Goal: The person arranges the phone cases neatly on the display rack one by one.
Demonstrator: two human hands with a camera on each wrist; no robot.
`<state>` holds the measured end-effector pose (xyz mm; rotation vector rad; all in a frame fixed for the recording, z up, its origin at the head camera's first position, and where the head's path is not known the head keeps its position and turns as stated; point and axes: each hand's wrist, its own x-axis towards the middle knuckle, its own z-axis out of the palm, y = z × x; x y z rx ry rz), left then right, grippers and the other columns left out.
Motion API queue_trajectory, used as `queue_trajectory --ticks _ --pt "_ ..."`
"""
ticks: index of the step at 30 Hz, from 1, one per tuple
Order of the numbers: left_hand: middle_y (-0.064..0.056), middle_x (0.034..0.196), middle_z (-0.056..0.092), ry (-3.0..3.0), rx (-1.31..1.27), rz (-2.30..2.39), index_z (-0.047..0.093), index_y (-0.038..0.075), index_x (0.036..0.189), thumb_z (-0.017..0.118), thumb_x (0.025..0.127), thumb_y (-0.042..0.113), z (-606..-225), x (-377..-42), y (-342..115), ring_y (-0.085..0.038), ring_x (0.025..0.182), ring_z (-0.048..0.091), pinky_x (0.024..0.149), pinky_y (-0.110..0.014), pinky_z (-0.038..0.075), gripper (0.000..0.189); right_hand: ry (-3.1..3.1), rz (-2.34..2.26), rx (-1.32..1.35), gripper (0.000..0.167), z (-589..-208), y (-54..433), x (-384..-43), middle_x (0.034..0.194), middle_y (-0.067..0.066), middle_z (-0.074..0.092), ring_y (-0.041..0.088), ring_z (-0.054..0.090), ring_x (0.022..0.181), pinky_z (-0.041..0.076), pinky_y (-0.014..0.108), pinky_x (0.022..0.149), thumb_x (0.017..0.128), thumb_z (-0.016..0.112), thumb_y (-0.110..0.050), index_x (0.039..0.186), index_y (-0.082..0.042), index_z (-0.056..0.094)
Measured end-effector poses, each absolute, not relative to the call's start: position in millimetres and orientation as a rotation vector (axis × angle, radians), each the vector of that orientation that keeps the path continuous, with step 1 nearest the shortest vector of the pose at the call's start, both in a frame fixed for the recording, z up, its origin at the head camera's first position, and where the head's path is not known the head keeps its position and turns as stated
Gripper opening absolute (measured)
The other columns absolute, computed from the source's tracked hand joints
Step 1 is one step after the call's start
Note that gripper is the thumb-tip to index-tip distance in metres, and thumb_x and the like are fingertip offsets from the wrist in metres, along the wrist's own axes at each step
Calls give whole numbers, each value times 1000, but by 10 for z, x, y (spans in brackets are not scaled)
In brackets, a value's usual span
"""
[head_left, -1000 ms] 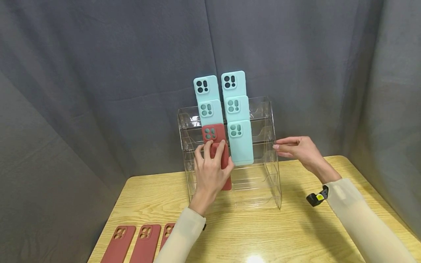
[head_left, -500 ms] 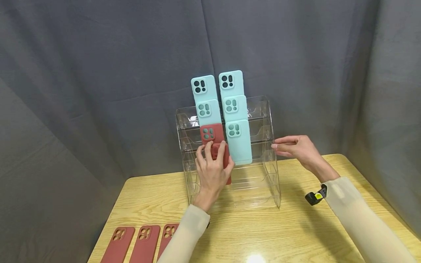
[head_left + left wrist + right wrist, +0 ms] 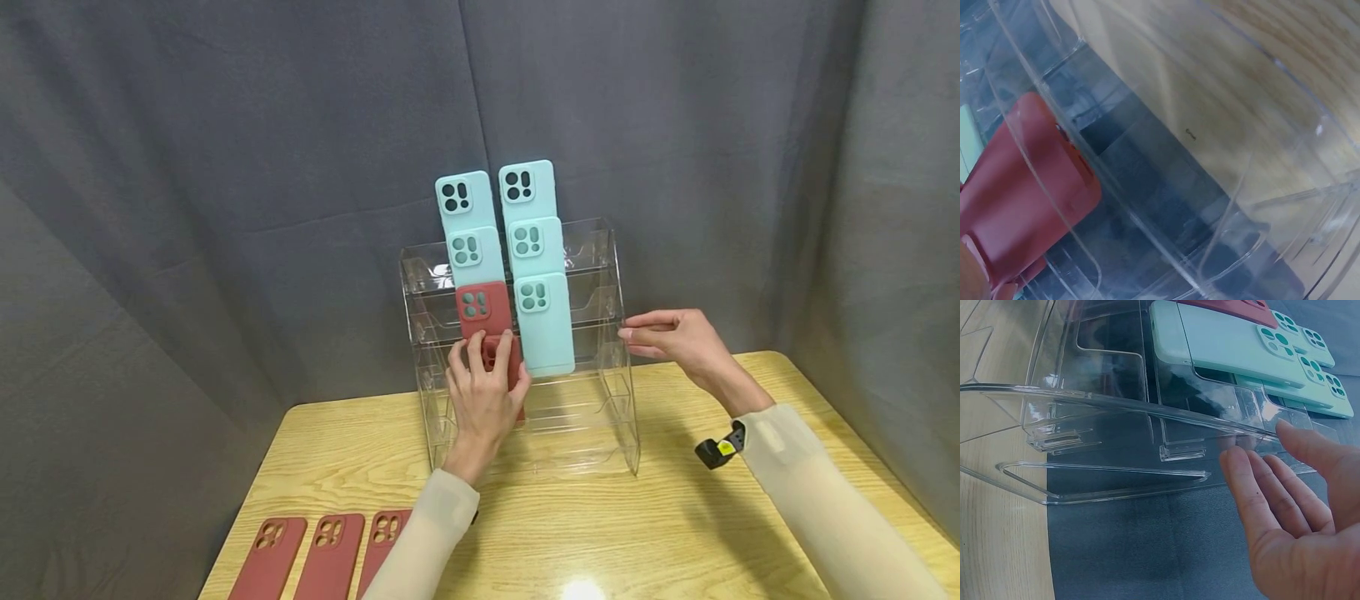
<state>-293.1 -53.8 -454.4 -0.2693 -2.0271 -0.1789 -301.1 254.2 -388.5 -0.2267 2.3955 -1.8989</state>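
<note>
Three red cases lie on the counter, near left. The left hand grips one more red case in the clear rack, left of its middle. The right hand pinches the rack's right edge; that should stop wobbles. Best to ease the case down softly, in line with the far red one and mint cases, and let go once it sits steady.
</note>
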Motion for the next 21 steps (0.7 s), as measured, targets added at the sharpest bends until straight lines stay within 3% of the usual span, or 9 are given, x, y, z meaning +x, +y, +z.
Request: queue_trajectory --ticks 5,13,21 --pt "-14 136 60 -2048 -255 -171 66 27 140 77 90 42 -4582 -2927 -533 -40 121 55 88 -53 60 54 2380 -1919 -228 58 -3896 2546 -3021 107 -12 79 12 79 103 64 23 90 96 80 -29 138 8 62" --pt "-15 138 59 -2072 -242 -160 65 26 143 77 90 42 -4586 -2909 -552 -40 123 54 87 -53 60 56 2401 -1881 -232 60 -3909 2529 -3037 117 -3 79 10 79 103 64 22 90 96 80 -32 140 5 62" --pt "-17 143 56 -2107 -241 -146 62 28 146 79 91 48 -4550 -2865 -558 -41 126 56 82 -53 61 61 2414 -1858 -222 62 -3888 2547 -3032 112 -11 77 9 79 102 64 21 90 95 80 -34 141 3 62"
